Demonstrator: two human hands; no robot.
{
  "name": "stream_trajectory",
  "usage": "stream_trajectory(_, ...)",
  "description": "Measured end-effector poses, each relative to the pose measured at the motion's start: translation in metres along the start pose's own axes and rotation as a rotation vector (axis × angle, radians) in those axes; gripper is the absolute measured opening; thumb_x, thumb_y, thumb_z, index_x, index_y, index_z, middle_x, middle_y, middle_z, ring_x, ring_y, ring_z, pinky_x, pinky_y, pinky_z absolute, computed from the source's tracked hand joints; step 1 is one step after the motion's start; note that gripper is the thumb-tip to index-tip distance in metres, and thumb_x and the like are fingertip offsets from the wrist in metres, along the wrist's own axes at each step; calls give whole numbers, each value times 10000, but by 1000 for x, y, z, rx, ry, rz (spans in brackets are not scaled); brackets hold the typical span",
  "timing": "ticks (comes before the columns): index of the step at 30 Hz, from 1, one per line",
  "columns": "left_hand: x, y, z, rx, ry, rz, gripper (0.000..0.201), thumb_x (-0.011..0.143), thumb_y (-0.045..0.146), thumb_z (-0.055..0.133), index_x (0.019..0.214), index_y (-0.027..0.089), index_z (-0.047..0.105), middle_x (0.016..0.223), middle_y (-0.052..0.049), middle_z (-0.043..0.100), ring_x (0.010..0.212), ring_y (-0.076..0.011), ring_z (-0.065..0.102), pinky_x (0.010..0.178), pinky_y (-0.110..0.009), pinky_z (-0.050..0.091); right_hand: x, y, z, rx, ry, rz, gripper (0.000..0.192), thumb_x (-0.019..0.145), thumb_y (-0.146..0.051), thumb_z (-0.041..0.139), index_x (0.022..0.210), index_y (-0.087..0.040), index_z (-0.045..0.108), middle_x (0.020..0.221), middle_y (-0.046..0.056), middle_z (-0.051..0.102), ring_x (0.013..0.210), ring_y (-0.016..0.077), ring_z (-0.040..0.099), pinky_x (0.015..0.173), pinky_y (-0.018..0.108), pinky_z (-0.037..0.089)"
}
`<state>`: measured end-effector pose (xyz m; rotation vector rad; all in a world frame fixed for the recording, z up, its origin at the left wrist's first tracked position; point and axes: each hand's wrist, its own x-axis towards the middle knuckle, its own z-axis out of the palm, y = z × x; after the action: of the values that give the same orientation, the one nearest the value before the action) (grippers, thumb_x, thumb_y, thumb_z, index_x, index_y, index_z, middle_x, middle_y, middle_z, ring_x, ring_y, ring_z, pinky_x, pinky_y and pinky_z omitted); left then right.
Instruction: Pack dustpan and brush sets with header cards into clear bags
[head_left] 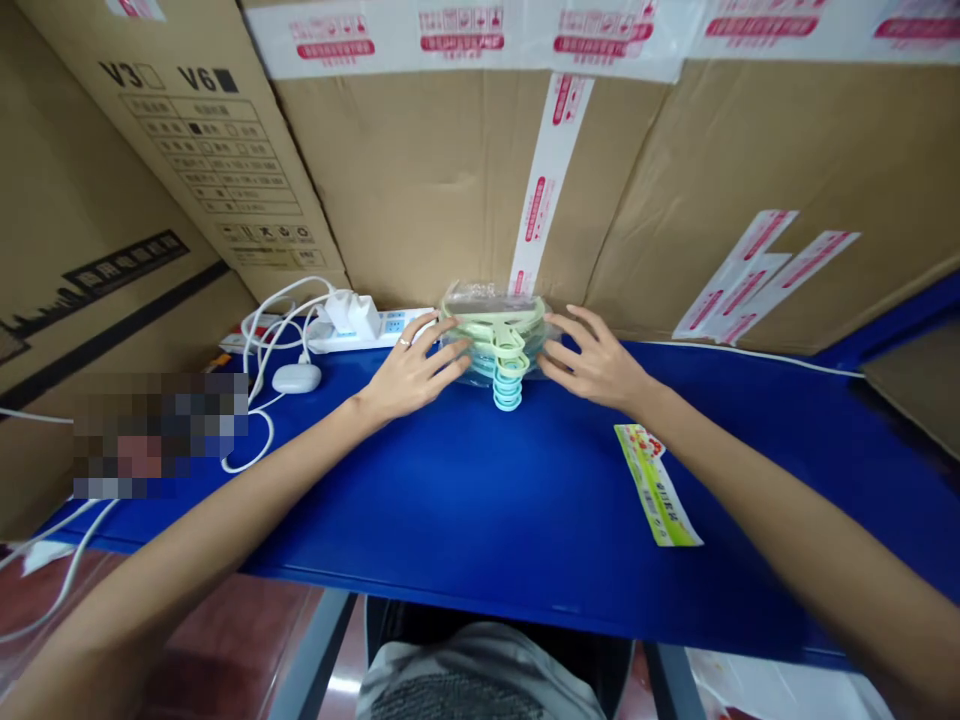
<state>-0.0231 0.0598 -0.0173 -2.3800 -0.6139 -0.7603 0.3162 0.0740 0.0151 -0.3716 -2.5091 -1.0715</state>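
Observation:
A stack of clothes hangers [487, 327], pale green on top and light blue beneath, lies in a clear plastic bag at the back of the blue table. Its hooks [508, 390] point toward me. At the bag's left edge is my left hand [412, 372], a ring on one finger, with fingers spread and tips against the side. From the right, my right hand [600, 362] reaches the opposite edge, its fingers also apart. Neither hand is visibly wrapped round the hangers; contact under the fingertips is partly hidden.
Cardboard boxes [420, 170] form a wall behind the blue table [480, 520]. A white power strip [394, 325] with plugs and cables lies at left, near a white rounded case [296, 378]. A green-and-white label card [656, 485] lies beside my right forearm. A blurred-out patch covers the far left.

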Motion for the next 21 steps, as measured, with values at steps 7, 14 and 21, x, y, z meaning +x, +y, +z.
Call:
stream_trajectory(7, 4, -6, 4, 28, -48, -55, 269, 1041, 51, 479, 1194, 150, 677, 1341, -157, 731, 1431, -331, 580, 1109, -527, 575, 9, 1, 0, -100, 11, 53, 191, 978, -69, 582, 949, -204, 713, 1047, 90, 697, 1288, 297, 565, 1047, 524, 525)
stream_trajectory(14, -8, -7, 4, 46, 0, 19, 207, 1071, 87, 465, 1132, 133, 657, 1343, -193, 726, 1450, -321, 570, 1077, -466, 610, 14, -2, -2, -140, 44, 29, 140, 980, -95, 606, 970, -186, 711, 1199, 139, 654, 1297, 316, 519, 958, 441, 535)
stream_trajectory(21, -4, 4, 8, 115, -39, 37, 268, 1041, 60, 529, 1276, 113, 648, 1431, -231, 667, 1488, -364, 515, 1084, -503, 606, 17, -2, 1, -145, 9, -69, 204, 990, -104, 596, 878, -201, 736, 981, 59, 694, 1228, 297, 576, 1086, 556, 469)
